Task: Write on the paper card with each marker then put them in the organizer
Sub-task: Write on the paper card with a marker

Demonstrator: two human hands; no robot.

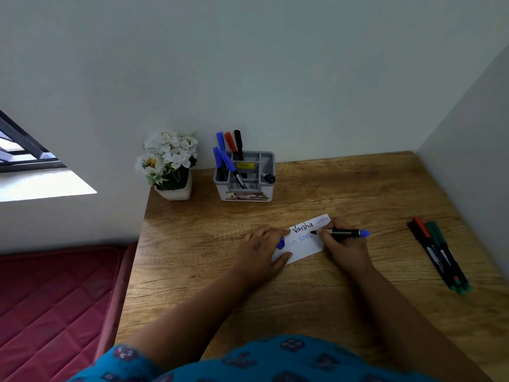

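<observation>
Wooden surface (344, 188) in a corner, organizer (245, 177) at the back wall. Right hand (344, 244) pinches a blue marker (345, 232), tip on the paper card (303, 239), mid-word. Left hand (261, 249) lies flat on the card's left end, blue cap (280, 244) under its fingers. Advice: keep card pinned, light even strokes. Unused markers (438, 255) lie well right.

Dim, soft daylight from the window (33, 166) at left; edges bend, slightly blurred.
</observation>
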